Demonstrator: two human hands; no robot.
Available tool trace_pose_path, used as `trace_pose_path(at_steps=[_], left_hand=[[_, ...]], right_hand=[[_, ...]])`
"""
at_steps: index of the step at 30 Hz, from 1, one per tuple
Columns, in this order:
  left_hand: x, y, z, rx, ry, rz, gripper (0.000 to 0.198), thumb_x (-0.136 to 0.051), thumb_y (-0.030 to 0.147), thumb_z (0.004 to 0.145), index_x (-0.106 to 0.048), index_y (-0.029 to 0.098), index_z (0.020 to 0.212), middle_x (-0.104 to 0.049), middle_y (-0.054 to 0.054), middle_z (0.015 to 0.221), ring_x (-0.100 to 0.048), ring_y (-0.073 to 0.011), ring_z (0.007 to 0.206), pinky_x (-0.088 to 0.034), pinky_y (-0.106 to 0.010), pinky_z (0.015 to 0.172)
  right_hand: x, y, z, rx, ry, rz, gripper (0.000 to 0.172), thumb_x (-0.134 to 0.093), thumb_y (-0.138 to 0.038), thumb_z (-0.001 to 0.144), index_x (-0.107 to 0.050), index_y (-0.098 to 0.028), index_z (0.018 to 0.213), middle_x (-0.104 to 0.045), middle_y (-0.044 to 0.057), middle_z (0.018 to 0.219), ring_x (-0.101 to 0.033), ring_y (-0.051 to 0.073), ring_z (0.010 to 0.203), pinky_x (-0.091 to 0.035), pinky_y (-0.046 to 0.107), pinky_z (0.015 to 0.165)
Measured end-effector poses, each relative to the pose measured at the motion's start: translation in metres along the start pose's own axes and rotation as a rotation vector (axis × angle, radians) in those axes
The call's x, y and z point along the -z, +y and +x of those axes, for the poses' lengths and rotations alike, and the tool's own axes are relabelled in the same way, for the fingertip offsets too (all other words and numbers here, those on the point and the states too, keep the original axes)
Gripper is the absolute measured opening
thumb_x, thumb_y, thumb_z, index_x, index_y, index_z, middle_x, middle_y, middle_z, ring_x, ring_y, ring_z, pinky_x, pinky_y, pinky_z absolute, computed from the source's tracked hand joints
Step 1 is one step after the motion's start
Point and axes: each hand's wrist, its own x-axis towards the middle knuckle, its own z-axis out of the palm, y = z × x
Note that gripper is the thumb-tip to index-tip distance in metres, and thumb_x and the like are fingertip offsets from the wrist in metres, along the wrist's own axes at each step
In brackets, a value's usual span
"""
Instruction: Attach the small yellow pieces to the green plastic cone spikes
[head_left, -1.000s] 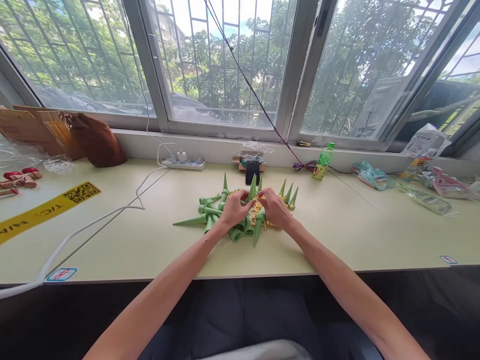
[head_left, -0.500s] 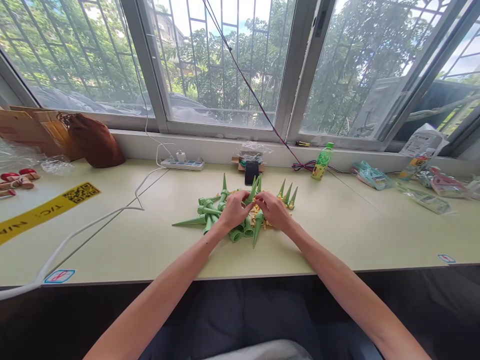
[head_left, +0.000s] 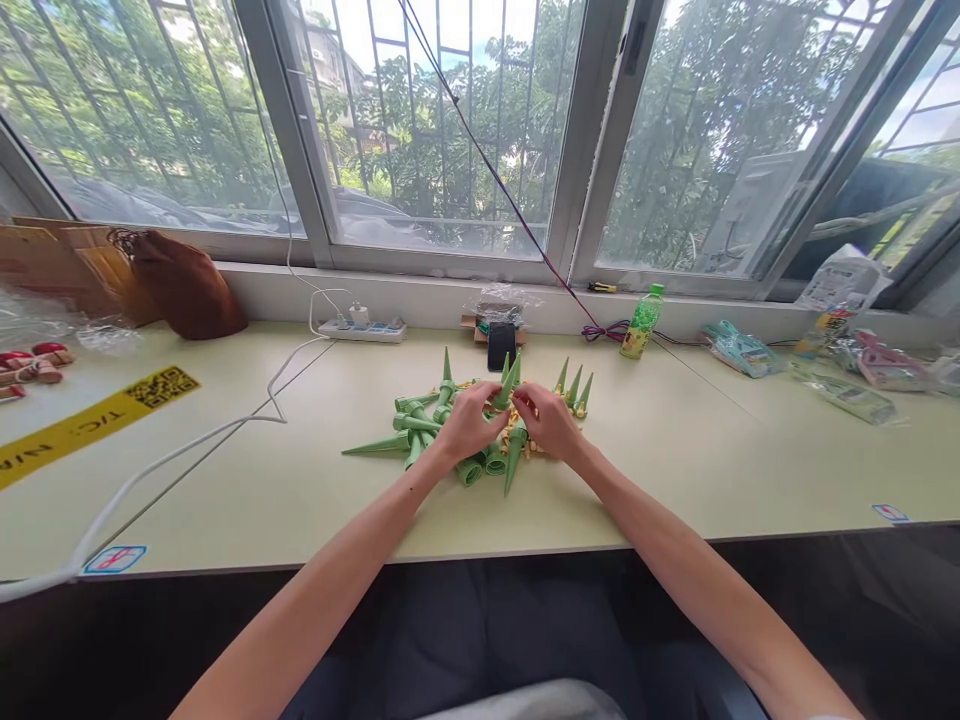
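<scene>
My left hand (head_left: 472, 420) is closed round a green plastic watering spike (head_left: 509, 388), its tip pointing up. Close beside it, my right hand (head_left: 547, 418) pinches at the spike's lower end; a bit of yellow shows by its fingertips, but what they hold is hidden. Under and around my hands lies a pile of green spikes (head_left: 415, 425) with hollow, threaded ends. One loose spike (head_left: 514, 460) points toward me below the right hand. Small yellow plastic pieces (head_left: 534, 450) lie partly hidden beneath it. Right of my hands, several spikes with yellow pieces at their bases (head_left: 574, 388) stand upright.
Behind the pile are a black phone (head_left: 502, 347) and a green-capped bottle (head_left: 642, 322). A power strip (head_left: 364, 330) with a white cable (head_left: 217, 432) lies left. Packaged items (head_left: 739, 350) sit at right, a brown pouch (head_left: 184, 285) at far left. Windows rise behind the table (head_left: 675, 470).
The fingers shift slightly, and the spike in my left hand stands a little more in view between the hands. The whole view has moved slightly; the pile looks unchanged.
</scene>
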Motion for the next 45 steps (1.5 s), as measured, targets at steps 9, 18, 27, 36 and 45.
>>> trace_pose_path(at_steps=[9, 18, 27, 36, 45], left_hand=[[-0.0002, -0.0039, -0.0018, 0.002, -0.030, -0.013, 0.034, -0.064, 0.025, 0.078, -0.061, 0.018, 0.112, -0.063, -0.008, 0.106, -0.064, -0.0198, 0.093, -0.058, -0.036, 0.084], [-0.0003, -0.0049, -0.0015, 0.023, -0.035, -0.038, 0.027, -0.065, 0.029, 0.082, -0.062, 0.017, 0.106, -0.062, -0.007, 0.100, -0.064, -0.0193, 0.091, -0.060, -0.036, 0.081], [-0.0007, -0.0067, -0.0022, 0.017, -0.052, -0.048, 0.033, -0.063, 0.037, 0.084, -0.063, 0.017, 0.111, -0.063, -0.009, 0.105, -0.064, -0.0198, 0.092, -0.060, -0.036, 0.083], [-0.0023, -0.0083, -0.0020, -0.007, -0.032, -0.014, 0.031, -0.061, 0.037, 0.086, -0.064, 0.017, 0.109, -0.065, -0.008, 0.101, -0.065, -0.0209, 0.090, -0.060, -0.037, 0.079], [0.0012, -0.0023, -0.0015, -0.017, -0.049, -0.049, 0.035, -0.063, 0.042, 0.085, -0.065, 0.015, 0.107, -0.066, -0.008, 0.099, -0.066, -0.0197, 0.088, -0.061, -0.035, 0.079]], right_hand=[[-0.0016, 0.0023, -0.0002, -0.008, 0.010, 0.030, 0.018, -0.042, -0.027, 0.097, -0.058, -0.018, 0.093, -0.065, 0.006, 0.086, -0.056, 0.015, 0.071, -0.042, 0.024, 0.067], [-0.0024, -0.0002, -0.0005, -0.037, 0.005, 0.060, 0.019, -0.044, -0.027, 0.096, -0.061, -0.018, 0.094, -0.066, 0.004, 0.083, -0.055, 0.014, 0.067, -0.043, 0.024, 0.066], [-0.0046, 0.0034, -0.0001, -0.029, 0.041, 0.090, 0.022, -0.046, -0.028, 0.095, -0.064, -0.017, 0.089, -0.067, 0.004, 0.077, -0.055, 0.014, 0.063, -0.042, 0.024, 0.063], [-0.0040, 0.0012, 0.0004, -0.002, 0.079, 0.134, 0.021, -0.046, -0.026, 0.094, -0.063, -0.018, 0.084, -0.064, 0.003, 0.073, -0.052, 0.014, 0.060, -0.040, 0.025, 0.059], [-0.0052, 0.0026, -0.0001, -0.014, 0.090, 0.143, 0.022, -0.046, -0.027, 0.094, -0.063, -0.018, 0.083, -0.062, 0.002, 0.071, -0.051, 0.013, 0.060, -0.039, 0.025, 0.059]])
